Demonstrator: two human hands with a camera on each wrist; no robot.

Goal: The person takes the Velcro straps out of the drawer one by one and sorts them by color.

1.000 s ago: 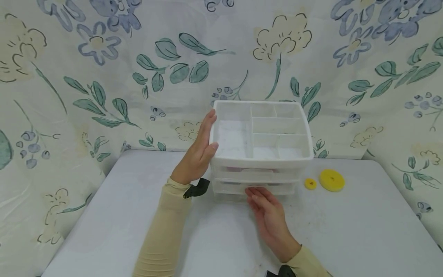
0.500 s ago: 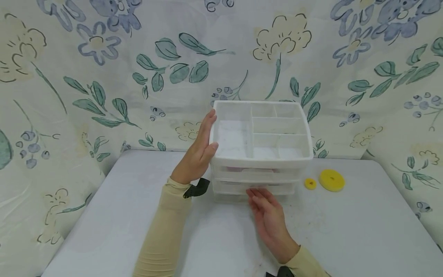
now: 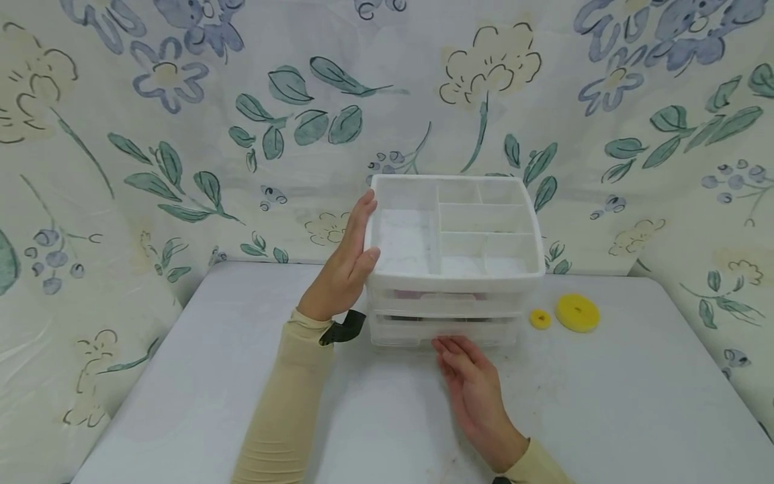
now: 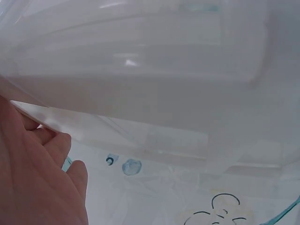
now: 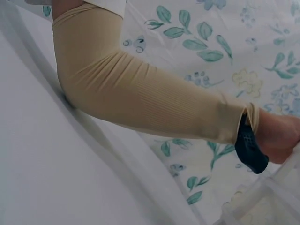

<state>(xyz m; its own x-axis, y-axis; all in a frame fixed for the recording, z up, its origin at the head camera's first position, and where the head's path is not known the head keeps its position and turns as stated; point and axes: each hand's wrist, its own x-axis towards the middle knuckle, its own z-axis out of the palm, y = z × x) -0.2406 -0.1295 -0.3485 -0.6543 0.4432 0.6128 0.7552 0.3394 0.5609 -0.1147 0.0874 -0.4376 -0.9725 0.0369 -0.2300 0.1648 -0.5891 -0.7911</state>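
We've got the drawer box (image 3: 456, 286) on the table (image 3: 635, 376). Left hand (image 3: 338, 275) presses its left side, fingers extended, thumb apart. Right hand (image 3: 474, 393) has fingers pressed together, tips at the bottom drawer (image 3: 399, 333); we can't tell if they pinch. Big yellow disc (image 3: 577, 313) and small yellow disc (image 3: 540, 319) lie to the right.

I see a drawer unit (image 3: 455, 285) standing on the table (image 3: 629, 403), just right of the frame's centre, with a cloth (image 3: 399, 128) behind it. My left fingers (image 3: 361, 216) lie along its left side; my right fingers (image 3: 450, 346) are at its lower front. Right of the unit, one disc (image 3: 540, 319) lies on the table, a second disc (image 3: 577, 313) just right of that.
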